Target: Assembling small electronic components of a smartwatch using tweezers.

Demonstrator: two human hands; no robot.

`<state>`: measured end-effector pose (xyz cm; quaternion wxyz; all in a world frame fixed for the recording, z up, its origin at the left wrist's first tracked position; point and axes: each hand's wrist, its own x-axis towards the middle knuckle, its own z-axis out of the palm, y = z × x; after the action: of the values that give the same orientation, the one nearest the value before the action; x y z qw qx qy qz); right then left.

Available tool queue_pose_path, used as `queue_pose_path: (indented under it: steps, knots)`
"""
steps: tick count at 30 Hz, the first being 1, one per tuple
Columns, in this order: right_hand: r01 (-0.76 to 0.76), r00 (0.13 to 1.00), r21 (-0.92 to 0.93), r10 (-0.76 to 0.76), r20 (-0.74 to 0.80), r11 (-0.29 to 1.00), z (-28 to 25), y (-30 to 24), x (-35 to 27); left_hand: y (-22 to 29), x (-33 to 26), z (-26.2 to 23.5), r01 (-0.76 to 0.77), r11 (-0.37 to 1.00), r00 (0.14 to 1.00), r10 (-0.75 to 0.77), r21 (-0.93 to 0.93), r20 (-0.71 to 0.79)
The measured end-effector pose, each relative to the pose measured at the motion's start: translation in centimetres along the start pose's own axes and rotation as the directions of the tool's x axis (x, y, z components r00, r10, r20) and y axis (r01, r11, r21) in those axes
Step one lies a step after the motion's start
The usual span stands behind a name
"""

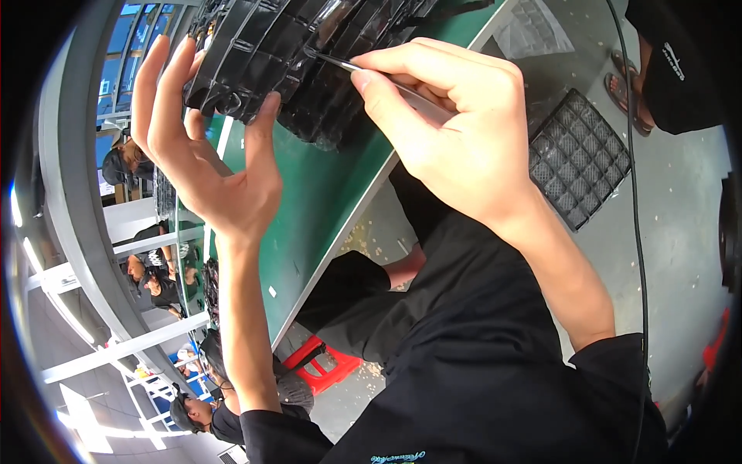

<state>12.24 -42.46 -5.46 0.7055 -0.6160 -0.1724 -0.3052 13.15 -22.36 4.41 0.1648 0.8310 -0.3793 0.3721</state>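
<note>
A black plastic tray [243, 54] divided into compartments is tilted up at the top of the view. My left hand [220, 174] grips its near-left corner, the thumb on the near edge and other fingers round the far side, two of them pointing upward. In my right hand [471, 131] is a pair of thin metal tweezers [338, 62], pinched between thumb and fingers. Their tips reach down to the tray's surface; whether they hold anything is too small to tell. More black trays [328, 108], glossy and stacked, lie beneath and beside it.
The green worktable [297, 193] has a pale edge. On the floor at right lie a black gridded tray [581, 158] and a clear plastic sheet [533, 27]. A black cable [635, 232] hangs at right. A red stool [325, 370] stands below the table; other people sit at left.
</note>
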Motion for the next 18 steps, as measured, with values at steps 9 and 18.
queue_pose_path:
  steps: [9, 18]
  knots:
    - [-0.065, 0.997, -0.028, 0.066, 0.043, 0.997, -0.3, -0.5, 0.1, 0.4, -0.2, -0.2, 0.003, 0.999, 0.998, -0.005, 0.032, 0.066]
    - [-0.096, 0.994, 0.136, 0.103, -0.047, 0.986, 0.7, -0.4, 0.0, 0.1, 0.3, -0.8, -0.058, 0.994, 0.995, 0.05, 0.092, 0.083]
